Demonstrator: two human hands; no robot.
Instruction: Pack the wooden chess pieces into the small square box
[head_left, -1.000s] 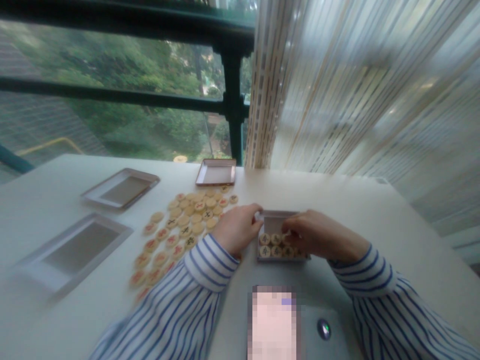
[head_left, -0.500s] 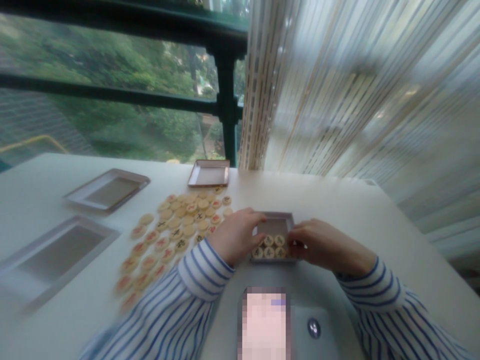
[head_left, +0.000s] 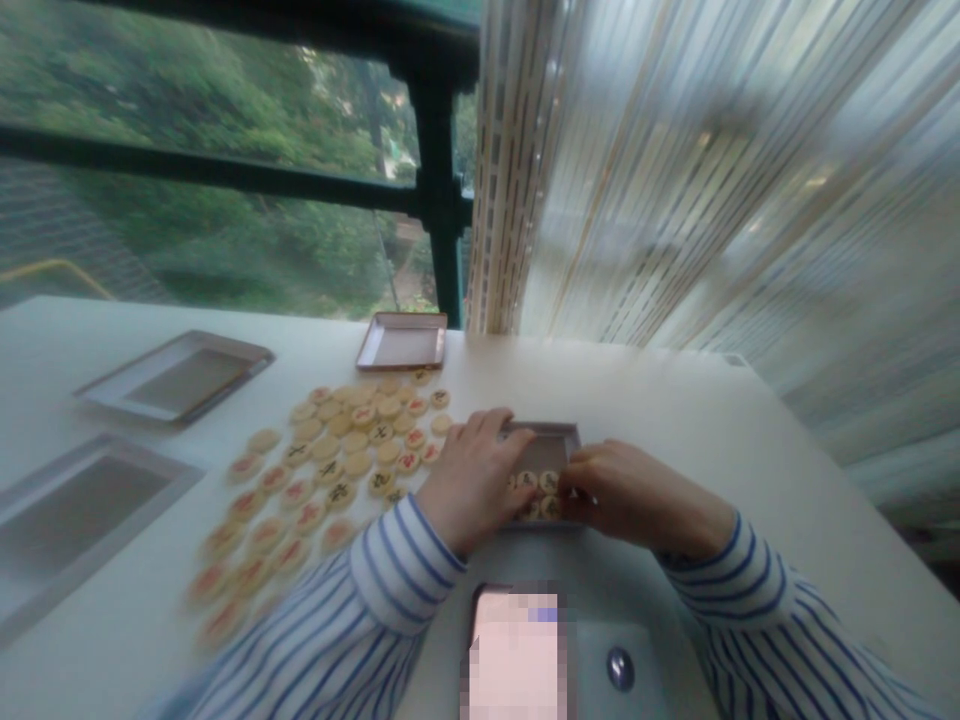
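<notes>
A small shallow box lies in front of me with rows of round Chinese chess pieces near its close side; the far part of its floor is bare. At its left side is my left hand, its thumb stretched over the pieces and its index finger apart, reaching over the left wall. My right hand is at the right side of the box, thumb and fingertips pinched together by the end of the rows. Whatever sits between those fingertips is hidden. To the left, many loose pieces are spread on the white table, some with red or black characters.
Three shallow trays or lids stand left and back: one at the far edge, one at the left, one at the near left. A phone lies close to me, beside an oval dark object. A window and blinds border the table.
My left thumb has moved right and down over the pieces in the box, covering more of them. My right hand stays pinched at the box's right side. The view has shifted slightly.
</notes>
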